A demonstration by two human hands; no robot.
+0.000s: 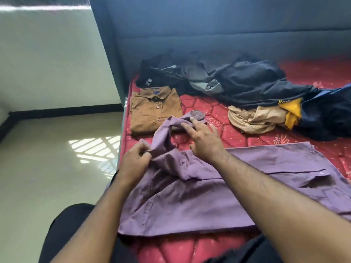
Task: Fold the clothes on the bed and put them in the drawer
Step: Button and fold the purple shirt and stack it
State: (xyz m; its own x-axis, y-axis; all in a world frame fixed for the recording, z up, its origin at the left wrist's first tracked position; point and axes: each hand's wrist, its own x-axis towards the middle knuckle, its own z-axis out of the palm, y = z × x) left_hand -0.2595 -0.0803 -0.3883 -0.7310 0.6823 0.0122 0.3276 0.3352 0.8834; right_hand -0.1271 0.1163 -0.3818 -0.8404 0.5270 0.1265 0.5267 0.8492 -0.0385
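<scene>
At the bed's near left corner the purple shirt lies crosswise; my left hand pinches its sleeve base, my right hand rests spread-fingered on the sleeve, cuff pointing toward the headboard.

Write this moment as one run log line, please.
left hand: pinches purple shirt | right hand: open on sleeve | brown shirt: folded | drawer: unseen

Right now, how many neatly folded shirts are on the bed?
1: the brown button-up cotton shirt, at the red mattress's left edge. The dark clothes pile behind may hide others.
</scene>
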